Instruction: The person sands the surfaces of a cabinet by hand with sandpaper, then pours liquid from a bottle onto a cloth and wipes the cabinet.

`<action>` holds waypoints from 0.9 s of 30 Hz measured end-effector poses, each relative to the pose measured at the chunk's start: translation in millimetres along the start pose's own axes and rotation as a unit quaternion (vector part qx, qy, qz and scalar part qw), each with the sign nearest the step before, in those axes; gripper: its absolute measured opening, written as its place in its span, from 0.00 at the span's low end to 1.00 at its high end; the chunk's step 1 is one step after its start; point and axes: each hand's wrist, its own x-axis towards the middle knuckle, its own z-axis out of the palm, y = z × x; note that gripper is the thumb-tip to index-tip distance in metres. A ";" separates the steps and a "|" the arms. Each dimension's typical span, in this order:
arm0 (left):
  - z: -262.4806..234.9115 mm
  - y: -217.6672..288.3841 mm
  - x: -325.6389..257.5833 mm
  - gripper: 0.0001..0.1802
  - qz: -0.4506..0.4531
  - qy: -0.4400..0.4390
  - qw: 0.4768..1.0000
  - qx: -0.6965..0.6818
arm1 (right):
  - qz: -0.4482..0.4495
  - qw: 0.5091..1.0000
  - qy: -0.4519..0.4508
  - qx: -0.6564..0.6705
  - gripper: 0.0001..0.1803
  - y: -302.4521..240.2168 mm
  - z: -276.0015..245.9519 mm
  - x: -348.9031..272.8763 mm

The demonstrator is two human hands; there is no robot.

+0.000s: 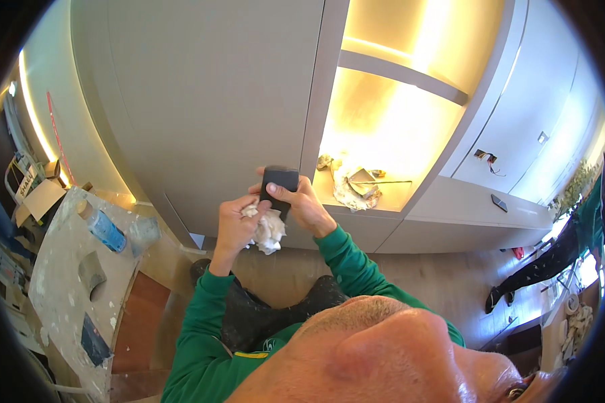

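Observation:
In front of my body, my right hand grips a dark grey rectangular block, with the thumb lying across its face. Whether it is a sanding block or some other flat item, I cannot tell. Just left of it and close against it, my left hand is closed on a crumpled white wad, cloth or paper, which hangs below the fingers. Some fingertips of both hands are hidden behind the block and wad. Behind them stands a flat beige cabinet panel.
A lit niche at the right holds a crumpled sheet and tools. On the left, a stained work table carries a bottle with blue liquid and sanding pieces. Loose wires protrude from the right wall. Another person stands far right.

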 end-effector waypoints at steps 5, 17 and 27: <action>7.1 2.0 4.8 0.14 -0.082 0.022 0.993 -0.082 | -0.173 0.972 0.058 -0.149 0.14 -63.6 -31.6 34.1; -47.1 -174.4 -191.4 0.17 -0.588 0.013 0.785 -0.195 | -0.323 0.907 0.232 -0.137 0.13 -248.8 -67.4 179.5; -56.7 -157.6 -217.3 0.19 -0.587 0.008 0.735 -0.340 | -0.301 0.904 0.243 -0.184 0.15 -238.9 -56.3 169.6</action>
